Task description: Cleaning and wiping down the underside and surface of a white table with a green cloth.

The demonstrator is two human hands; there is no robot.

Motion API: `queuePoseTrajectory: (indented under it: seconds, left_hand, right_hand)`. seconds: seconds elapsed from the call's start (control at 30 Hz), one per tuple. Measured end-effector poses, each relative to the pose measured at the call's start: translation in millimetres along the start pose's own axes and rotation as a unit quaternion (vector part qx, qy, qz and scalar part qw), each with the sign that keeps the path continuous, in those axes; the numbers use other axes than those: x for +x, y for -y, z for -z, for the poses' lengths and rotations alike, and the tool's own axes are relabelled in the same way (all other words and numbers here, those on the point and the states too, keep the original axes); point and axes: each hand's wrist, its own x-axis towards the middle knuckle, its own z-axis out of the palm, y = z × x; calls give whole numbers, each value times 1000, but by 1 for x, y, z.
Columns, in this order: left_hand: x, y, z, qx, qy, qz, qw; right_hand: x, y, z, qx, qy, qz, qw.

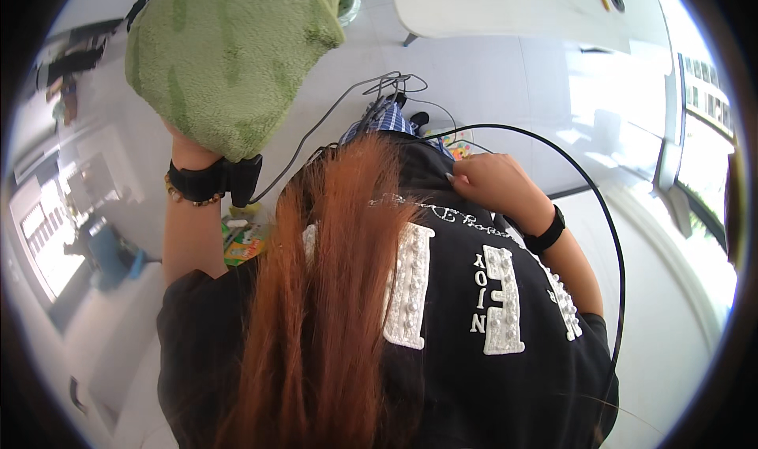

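A fuzzy green cloth (229, 54), with darker green streaks, is raised at the upper left. My left hand (188, 146) holds it up from beneath, and the cloth hides the fingers. A black strap with a small black box (243, 179) and a beaded bracelet (189, 199) circle the left wrist. My right hand (499, 182) is closed, with its fingers curled against the front of my black T-shirt (442, 291). Whatever lies inside those fingers is hidden. The right wrist wears a black band (546, 229). White letter patches cover the shirt, and long reddish hair (339, 291) hangs over it.
A white table (505, 7) stands at the far right, with small objects on it. Dark cables (316, 137) loop in front of me, and a thicker black cable (604, 204) arcs past my right arm. Colourful packages (241, 247) lie below my left forearm. Windows (703, 141) line the right.
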Motion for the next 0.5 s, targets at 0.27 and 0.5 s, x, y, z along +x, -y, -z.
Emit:
queuePoseTrajectory:
  seconds: [0.27, 0.5]
  left_hand:
    - [22, 47, 6, 31, -115, -186, 975]
    - [-9, 29, 4, 35, -210, -323, 922]
  right_hand:
    - [52, -74, 74, 18, -32, 155, 987]
    - [110, -3, 79, -69, -2, 252, 965]
